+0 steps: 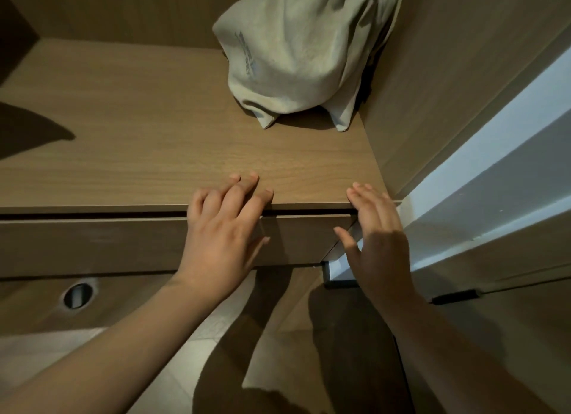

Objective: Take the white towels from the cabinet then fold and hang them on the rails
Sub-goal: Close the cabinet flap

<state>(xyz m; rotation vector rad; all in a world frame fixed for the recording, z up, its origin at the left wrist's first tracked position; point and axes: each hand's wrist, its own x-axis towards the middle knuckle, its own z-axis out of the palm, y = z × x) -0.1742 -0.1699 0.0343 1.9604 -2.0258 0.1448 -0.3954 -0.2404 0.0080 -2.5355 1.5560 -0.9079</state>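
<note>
One whitish towel bundle (296, 52), one wooden shelf (154, 154), one drawer front (108, 246), one round recessed pull (78, 295) and two hands are in view. The bundle sits at about 1 o'clock, in the shelf's back corner against the cabinet wall (448, 89). It is crumpled and pale, with faint printed lettering on its side. The left hand (225, 228) lies open near the centre, its fingers slightly spread and resting on the shelf's front edge. It holds nothing. The right hand (377, 237), at its 3 o'clock, is flat, with fingers straight and together at the shelf's end. It grips nothing.
</note>
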